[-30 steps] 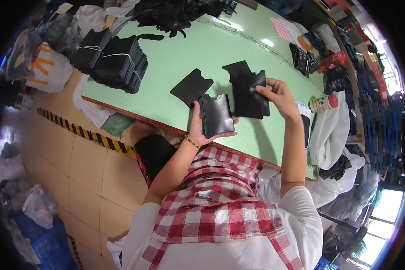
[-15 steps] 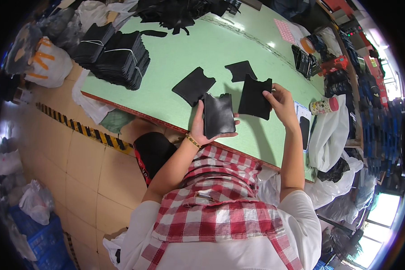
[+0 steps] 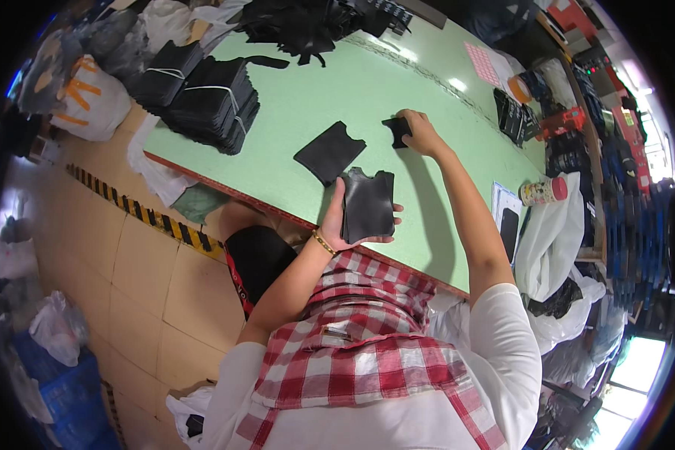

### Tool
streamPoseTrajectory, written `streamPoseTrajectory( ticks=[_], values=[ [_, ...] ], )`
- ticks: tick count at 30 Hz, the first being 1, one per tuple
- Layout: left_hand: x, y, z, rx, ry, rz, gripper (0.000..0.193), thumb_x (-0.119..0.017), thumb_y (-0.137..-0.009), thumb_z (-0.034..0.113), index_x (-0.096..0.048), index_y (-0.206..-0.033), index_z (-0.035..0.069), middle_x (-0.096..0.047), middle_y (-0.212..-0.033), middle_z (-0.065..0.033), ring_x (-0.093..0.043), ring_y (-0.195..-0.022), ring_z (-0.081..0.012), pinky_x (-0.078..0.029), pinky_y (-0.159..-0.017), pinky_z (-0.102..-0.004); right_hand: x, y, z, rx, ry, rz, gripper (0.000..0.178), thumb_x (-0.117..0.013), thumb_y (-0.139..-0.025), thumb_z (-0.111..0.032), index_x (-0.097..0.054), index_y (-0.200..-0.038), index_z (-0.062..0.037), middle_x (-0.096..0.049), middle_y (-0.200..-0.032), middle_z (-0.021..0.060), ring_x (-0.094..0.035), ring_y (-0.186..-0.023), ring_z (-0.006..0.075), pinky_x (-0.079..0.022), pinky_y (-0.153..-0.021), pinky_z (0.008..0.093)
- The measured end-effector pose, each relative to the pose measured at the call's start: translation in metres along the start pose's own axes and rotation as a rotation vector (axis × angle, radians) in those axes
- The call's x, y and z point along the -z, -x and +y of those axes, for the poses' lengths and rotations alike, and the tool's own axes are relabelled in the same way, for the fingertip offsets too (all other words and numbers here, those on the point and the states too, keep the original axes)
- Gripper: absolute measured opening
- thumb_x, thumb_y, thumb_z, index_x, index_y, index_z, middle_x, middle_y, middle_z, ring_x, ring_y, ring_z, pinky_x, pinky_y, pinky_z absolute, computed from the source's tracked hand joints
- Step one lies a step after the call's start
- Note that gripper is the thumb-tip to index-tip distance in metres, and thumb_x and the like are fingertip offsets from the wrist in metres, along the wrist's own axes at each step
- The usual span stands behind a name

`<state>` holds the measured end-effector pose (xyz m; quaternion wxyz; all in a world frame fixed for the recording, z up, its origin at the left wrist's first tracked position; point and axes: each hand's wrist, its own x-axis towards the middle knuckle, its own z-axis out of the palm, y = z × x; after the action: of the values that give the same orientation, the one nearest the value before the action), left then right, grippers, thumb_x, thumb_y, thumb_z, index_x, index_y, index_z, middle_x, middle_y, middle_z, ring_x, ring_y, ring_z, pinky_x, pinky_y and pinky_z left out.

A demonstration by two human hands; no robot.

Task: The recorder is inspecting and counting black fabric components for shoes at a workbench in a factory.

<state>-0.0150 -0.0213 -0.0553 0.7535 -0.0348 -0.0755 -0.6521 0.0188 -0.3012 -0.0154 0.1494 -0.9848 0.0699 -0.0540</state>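
In my left hand lies a small stack of flat black notched pieces, leather-like and slightly shiny. The thumb holds its left side and the fingertips show past its right edge. Their upper notched edges do not line up exactly. My right hand reaches farther out over the table, with thumb and fingers closed on another black notched piece, partly covered by the hand. Between the hands and the tied stacks, a loose black notched piece lies flat on the green tabletop.
Thick stacks of black pieces tied with white string stand at the table's left. Black scraps are heaped at the far side. At the right are a phone, a patterned cup-like container and white plastic sheeting.
My right hand has moved farther out to the small piece on the table. The piece it held beside the stack has left it and now appears on the left hand's stack.
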Motion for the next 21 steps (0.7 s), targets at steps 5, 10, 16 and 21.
streamPoseTrajectory(
  ticks=[5,10,16,21],
  values=[
    [0.001,0.005,0.001,-0.001,0.028,0.018,0.099,-0.040,-0.074,0.083,-0.029,-0.146,0.016,-0.037,-0.140,-0.0296,-0.046,-0.122,-0.0467,-0.045,-0.091,-0.0611,0.011,-0.021,-0.005,-0.251,0.057,-0.333,0.057,-0.070,-0.067,-0.018,-0.050,-0.121,-0.0142,-0.062,-0.107,0.0097,-0.051,-0.111,0.0301,-0.035,-0.098,0.0508],
    [-0.011,-0.003,0.000,0.029,0.031,-0.056,0.096,-0.038,-0.077,0.082,-0.027,-0.147,0.017,-0.032,-0.142,-0.0312,-0.040,-0.125,-0.0508,-0.040,-0.093,-0.0664,0.012,0.014,0.044,-0.121,0.042,-0.325,0.048,-0.073,-0.065,-0.023,-0.057,-0.109,-0.0115,-0.060,-0.107,0.0115,-0.052,-0.103,0.0311,-0.044,-0.089,0.0379],
    [-0.008,-0.002,0.005,0.058,-0.045,0.052,0.094,-0.036,-0.079,0.081,-0.031,-0.145,0.015,-0.039,-0.138,-0.0300,-0.046,-0.122,-0.0480,-0.041,-0.094,-0.0652,0.022,0.020,0.035,0.009,-0.040,-0.054,0.050,-0.070,-0.067,-0.012,-0.055,-0.115,-0.0119,-0.056,-0.117,0.0111,-0.049,-0.110,0.0317,-0.043,-0.093,0.0414],
    [-0.003,0.001,0.002,0.002,0.053,-0.011,0.095,-0.034,-0.079,0.082,-0.027,-0.147,0.016,-0.034,-0.141,-0.0320,-0.040,-0.126,-0.0512,-0.039,-0.094,-0.0672,0.015,-0.020,0.010,-0.029,0.078,-0.177,0.054,-0.070,-0.068,-0.012,-0.052,-0.118,-0.0115,-0.054,-0.121,0.0101,-0.045,-0.119,0.0321,-0.039,-0.098,0.0475]
  ],
)
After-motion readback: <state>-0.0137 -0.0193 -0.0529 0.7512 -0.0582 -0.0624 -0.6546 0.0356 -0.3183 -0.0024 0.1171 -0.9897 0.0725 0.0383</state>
